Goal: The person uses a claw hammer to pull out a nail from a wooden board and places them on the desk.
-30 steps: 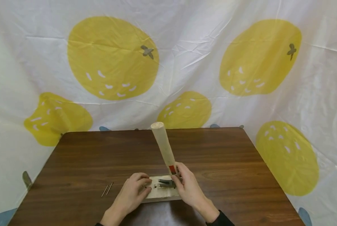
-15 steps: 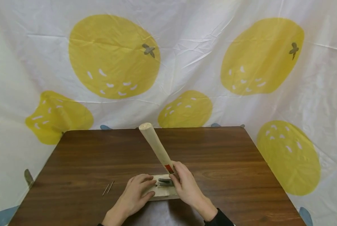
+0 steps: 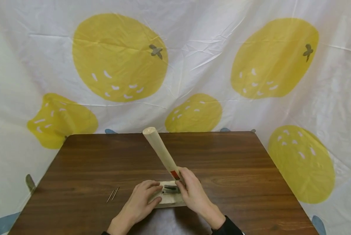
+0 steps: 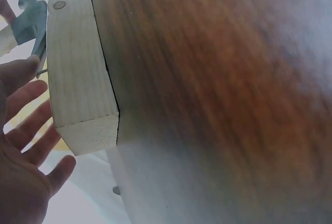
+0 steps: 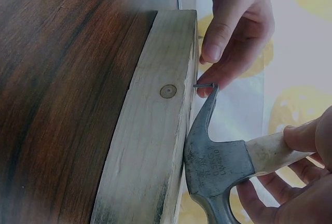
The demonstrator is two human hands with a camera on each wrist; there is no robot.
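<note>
A claw hammer stands head down on a pale wooden block, its handle leaning up and to the left. My right hand grips the handle just above the head, near the red label. In the right wrist view the steel hammer head rests against the block's face, its claw at a nail that sticks out of the wood. My left hand lies at the block's left end with fingers loosely bent, fingertips close to the nail and claw.
Two loose nails lie on the brown wood-grain table, left of the left hand. Behind the table hangs a white cloth with yellow fruit prints. A round knot marks the block's side.
The hammer's handle has tilted to the left, and the right hand has shifted slightly left with it. The left hand stays at the block's end.
</note>
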